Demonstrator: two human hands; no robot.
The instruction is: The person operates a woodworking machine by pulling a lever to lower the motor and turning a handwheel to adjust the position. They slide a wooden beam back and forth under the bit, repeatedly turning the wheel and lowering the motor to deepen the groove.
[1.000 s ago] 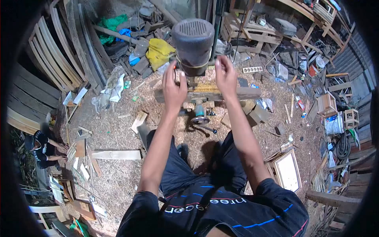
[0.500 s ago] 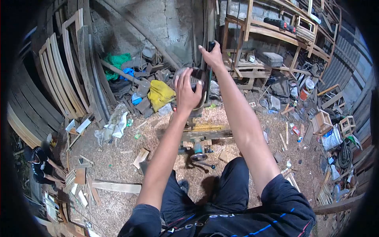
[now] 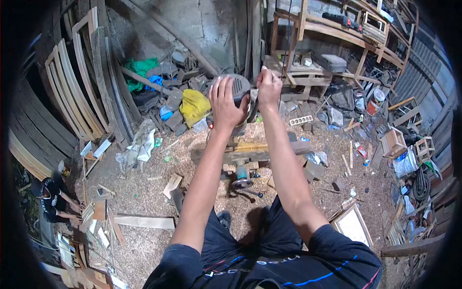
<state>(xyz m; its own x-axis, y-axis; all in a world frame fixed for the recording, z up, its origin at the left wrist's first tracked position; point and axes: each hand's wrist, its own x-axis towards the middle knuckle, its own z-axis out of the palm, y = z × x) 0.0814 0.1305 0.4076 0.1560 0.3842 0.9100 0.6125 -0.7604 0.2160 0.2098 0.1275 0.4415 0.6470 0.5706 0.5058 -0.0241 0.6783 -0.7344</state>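
My left hand [image 3: 227, 107] is wrapped over the grey, vented round housing [image 3: 239, 84] on top of an upright machine that looks like a drill press. The fingers curve over its left side, with the thumb on the near right. Just right of it, my right hand [image 3: 268, 89] is closed in a fist on the machine's lever handle, whose grip the fingers mostly hide. Below both hands lies a sawdust-covered wooden beam [image 3: 240, 156]. Under the beam are a teal metal part [image 3: 241, 172] and a crank handle [image 3: 253, 193] with a dark ball end.
A co-worker [image 3: 50, 200] bends over wood pieces at the lower left. Curved wooden strips [image 3: 72, 91] lean on the left wall. A yellow sack [image 3: 195, 107] lies among scrap behind the machine. A wooden rack [image 3: 332, 41] stands at the back right; a white-panelled frame [image 3: 352, 225] lies lower right.
My right hand has come down and toward me, its fingers now closed in a fist. My left hand stays on the housing, slightly shifted. My view has moved a little.
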